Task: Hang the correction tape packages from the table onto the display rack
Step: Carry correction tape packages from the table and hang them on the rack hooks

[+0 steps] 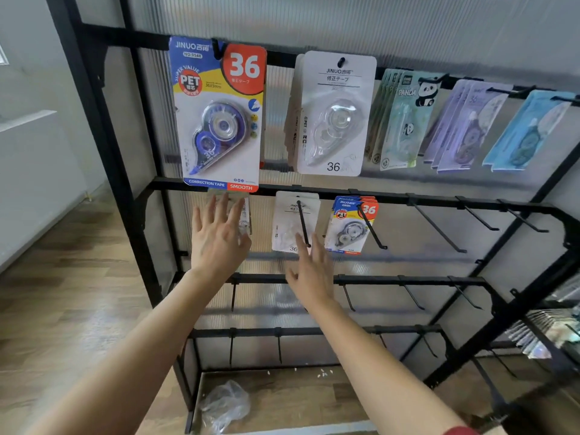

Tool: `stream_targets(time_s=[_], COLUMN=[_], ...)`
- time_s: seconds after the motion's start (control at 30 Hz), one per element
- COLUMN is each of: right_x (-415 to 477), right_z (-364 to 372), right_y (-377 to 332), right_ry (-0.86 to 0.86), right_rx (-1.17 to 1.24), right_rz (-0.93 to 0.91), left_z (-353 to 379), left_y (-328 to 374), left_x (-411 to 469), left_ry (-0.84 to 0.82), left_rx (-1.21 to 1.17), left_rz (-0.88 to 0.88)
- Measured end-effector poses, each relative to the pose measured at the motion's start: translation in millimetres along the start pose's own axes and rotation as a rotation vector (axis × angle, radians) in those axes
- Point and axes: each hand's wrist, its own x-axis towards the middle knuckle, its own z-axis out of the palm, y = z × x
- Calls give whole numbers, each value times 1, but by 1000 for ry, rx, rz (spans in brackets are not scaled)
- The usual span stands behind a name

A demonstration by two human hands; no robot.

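A black display rack fills the view. On its top rail hang a blue and red correction tape package, white packages, panda packages, purple packages and blue packages. On the second rail hang a pale package at the left, white packages and blue and red packages. My left hand is spread open in front of the pale package, partly hiding it. My right hand is open, fingers straight, just below the white packages. Neither hand holds anything.
Several bare black hooks stick out toward me on the second, third and fourth rails. A crumpled clear plastic bag lies on the wooden floor inside the rack's base. More shiny packets show at the far right.
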Motion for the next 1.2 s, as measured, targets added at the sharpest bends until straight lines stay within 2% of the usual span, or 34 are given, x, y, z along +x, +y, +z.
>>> stream_targets(time_s=[0.2,0.57,0.7,1.0,1.2], right_x=[-58,-178,-245,-399,-477], right_z=[5,-17,-21,-21,-22], right_y=[2,7,1,-56,-134], right_ry=[-63,-124,-202,-374,-445], right_rx=[-1,41,47,62,42], right_rz=[-37,-147,-202,-421,-655], left_z=[-6,-8,-23,-87,-148], left_y=[-2,14,23,10,-28], left_x=[-47,-203,-290,-491,-599], left_ry=[52,-118,-175,-313,-219], left_rx=[-42,29,19,208,231], left_rz=[45,-80,-189,-469,-727])
